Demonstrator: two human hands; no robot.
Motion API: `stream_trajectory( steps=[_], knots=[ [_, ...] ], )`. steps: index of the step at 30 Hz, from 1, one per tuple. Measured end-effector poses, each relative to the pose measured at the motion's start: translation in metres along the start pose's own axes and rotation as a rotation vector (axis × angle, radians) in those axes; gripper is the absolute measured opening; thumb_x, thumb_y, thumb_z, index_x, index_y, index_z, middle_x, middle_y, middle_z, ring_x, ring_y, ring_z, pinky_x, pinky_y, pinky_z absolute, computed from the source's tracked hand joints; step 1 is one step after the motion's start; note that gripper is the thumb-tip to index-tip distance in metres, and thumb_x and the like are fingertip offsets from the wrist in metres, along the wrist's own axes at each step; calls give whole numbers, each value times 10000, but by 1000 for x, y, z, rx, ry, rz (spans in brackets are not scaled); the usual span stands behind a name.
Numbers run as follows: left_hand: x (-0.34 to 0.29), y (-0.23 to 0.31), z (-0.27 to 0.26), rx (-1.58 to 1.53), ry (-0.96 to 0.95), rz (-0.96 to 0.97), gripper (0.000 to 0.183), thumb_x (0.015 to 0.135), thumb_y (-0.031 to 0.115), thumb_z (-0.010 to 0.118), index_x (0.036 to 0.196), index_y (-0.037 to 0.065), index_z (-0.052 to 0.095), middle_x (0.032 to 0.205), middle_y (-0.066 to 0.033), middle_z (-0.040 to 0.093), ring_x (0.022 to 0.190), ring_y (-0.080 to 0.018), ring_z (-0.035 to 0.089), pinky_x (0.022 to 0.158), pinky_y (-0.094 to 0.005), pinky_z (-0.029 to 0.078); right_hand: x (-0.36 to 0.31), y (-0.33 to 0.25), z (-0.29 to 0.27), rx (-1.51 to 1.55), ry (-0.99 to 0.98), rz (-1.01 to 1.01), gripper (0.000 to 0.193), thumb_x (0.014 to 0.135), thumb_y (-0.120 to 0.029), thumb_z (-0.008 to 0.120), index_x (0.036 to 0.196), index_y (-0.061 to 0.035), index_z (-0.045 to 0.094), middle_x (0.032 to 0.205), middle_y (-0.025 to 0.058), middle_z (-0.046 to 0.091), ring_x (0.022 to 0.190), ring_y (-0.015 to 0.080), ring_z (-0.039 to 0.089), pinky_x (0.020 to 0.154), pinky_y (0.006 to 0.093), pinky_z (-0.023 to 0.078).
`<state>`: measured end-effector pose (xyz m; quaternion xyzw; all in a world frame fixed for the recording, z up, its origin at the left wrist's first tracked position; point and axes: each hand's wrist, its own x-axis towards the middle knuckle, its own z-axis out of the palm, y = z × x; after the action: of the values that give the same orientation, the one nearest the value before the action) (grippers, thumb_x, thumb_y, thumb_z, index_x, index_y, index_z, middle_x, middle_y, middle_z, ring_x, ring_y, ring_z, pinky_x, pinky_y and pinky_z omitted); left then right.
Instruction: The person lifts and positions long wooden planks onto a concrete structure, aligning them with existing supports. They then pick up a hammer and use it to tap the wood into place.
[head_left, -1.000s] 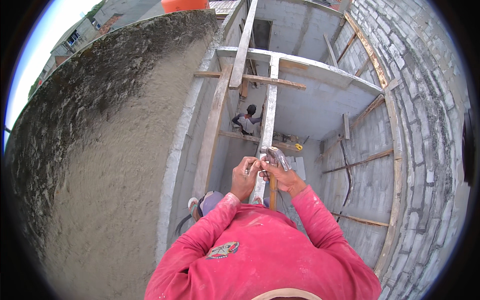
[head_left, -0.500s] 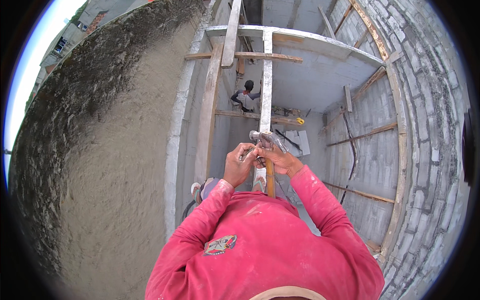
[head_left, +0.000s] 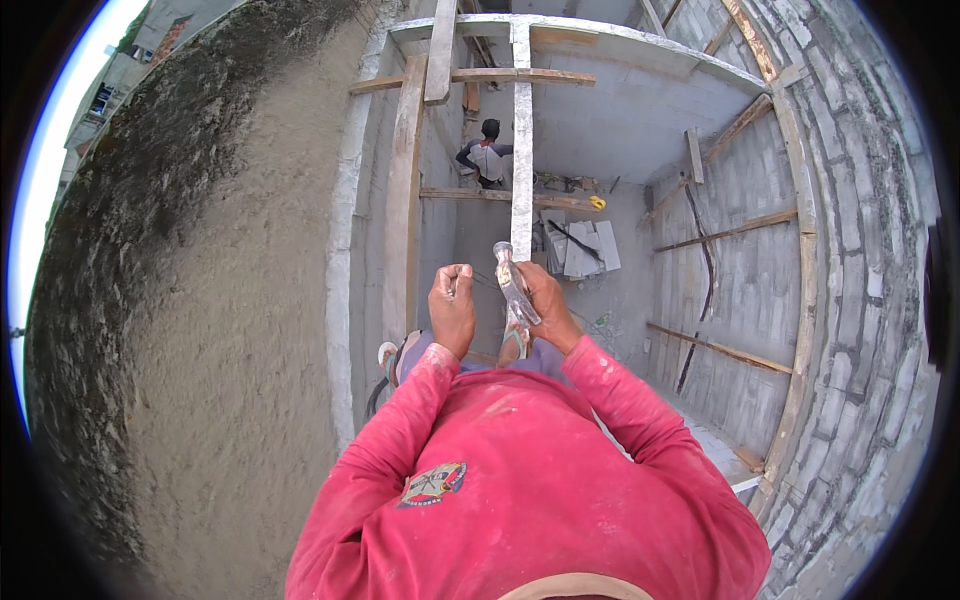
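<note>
My right hand (head_left: pixel 550 308) grips a claw hammer (head_left: pixel 513 285) with a shiny metal head, held above a narrow whitish wall top (head_left: pixel 522 170). The handle is mostly hidden by the hand and forearm. To its left, my left hand (head_left: pixel 453 312) is raised with thumb and fingers pinched together. Whatever is between those fingertips is too small to make out. The hands are apart from each other. Below them, one sandalled foot (head_left: pixel 513 343) is on the narrow wall top, while the other sandal (head_left: pixel 388 356) shows at the left by a long plank.
A long plank (head_left: pixel 404 200) runs along the left, with a crosswise board (head_left: pixel 520 76) farther off. Far below, a person (head_left: pixel 487 155) stands near pale slabs (head_left: pixel 585 248). A block wall (head_left: pixel 850 300) rises at right; a rough plastered surface (head_left: pixel 230 300) lies left.
My hands have moved apart, the left one going left. The hammer head has turned from lying crosswise to pointing away from me. The view has shifted slightly.
</note>
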<state>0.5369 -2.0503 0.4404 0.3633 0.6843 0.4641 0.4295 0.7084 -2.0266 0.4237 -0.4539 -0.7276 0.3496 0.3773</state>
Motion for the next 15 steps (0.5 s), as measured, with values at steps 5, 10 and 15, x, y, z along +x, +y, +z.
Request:
stream_trajectory(
  steps=[5, 10, 15],
  knots=[
    [-4, 25, 11, -179, -66, -179, 289, 991, 286, 603, 996, -3, 613, 781, 4, 566, 696, -51, 470, 610, -231, 394, -13, -17, 7, 163, -2, 44, 395, 785, -42, 648, 1171, -19, 569, 1032, 165, 620, 913, 395, 639, 757, 415, 518],
    [-10, 26, 27, -156, -19, -87, 284, 987, 271, 612, 978, -13, 619, 767, 12, 571, 691, -33, 448, 590, -225, 383, -18, -11, 6, -146, 97, -2, 373, 711, -4, 668, 1072, -55, 588, 1045, 98, 625, 841, 345, 656, 691, 417, 521],
    [-13, 24, 35, -124, -25, -120, 285, 987, 271, 609, 961, -12, 627, 759, 21, 560, 676, -33, 438, 581, -227, 375, -16, -9, -2, -190, 200, -11, 365, 651, 17, 675, 998, -62, 591, 1030, 97, 619, 813, 338, 645, 645, 427, 503]
  ],
)
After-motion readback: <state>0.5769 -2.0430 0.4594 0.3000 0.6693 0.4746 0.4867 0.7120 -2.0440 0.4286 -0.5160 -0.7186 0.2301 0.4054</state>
